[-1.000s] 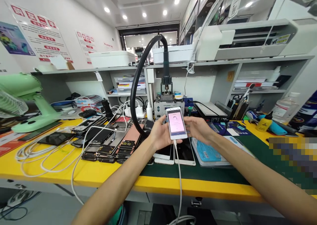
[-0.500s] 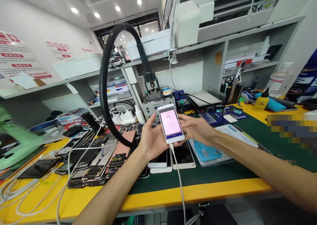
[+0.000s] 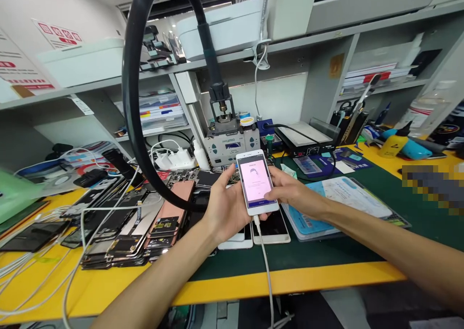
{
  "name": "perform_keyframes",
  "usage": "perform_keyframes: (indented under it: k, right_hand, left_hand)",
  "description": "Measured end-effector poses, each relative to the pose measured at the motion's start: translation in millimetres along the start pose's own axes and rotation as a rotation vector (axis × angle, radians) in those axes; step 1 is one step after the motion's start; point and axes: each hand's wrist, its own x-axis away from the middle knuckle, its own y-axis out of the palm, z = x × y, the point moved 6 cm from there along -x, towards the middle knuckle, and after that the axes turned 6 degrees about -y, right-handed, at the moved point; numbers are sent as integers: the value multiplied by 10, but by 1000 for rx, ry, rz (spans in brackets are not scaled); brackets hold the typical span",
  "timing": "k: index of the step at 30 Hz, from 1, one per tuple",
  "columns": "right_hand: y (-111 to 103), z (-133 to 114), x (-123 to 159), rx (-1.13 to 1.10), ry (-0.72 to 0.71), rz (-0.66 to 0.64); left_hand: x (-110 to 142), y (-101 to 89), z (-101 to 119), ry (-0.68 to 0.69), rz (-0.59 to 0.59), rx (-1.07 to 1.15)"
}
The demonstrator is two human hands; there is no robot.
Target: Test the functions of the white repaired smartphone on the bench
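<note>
A white phone with a lit pink screen is held upright above the bench, a white cable plugged into its lower end and hanging over the front edge. My left hand cups its left side and back, fingers wrapped round it. My right hand grips its right edge, thumb by the screen. Two more white phones lie flat on the green mat just beneath.
Several dismantled phones and screens lie piled at the left with white cables. A thick black hose loops over a grey rework station. A blue-and-white sheet lies at the right; a yellow bottle stands behind.
My head has moved closer and lower, so the bench looks larger. The phone and both hands stay together, shifted slightly down and right in view.
</note>
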Motion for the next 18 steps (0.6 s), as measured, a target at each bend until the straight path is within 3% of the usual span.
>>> perform_keyframes:
  k: [18]
  right_hand:
    - [3,19,29,22,7,26]
  left_hand:
    - [10,21,-20,13,-15,-29]
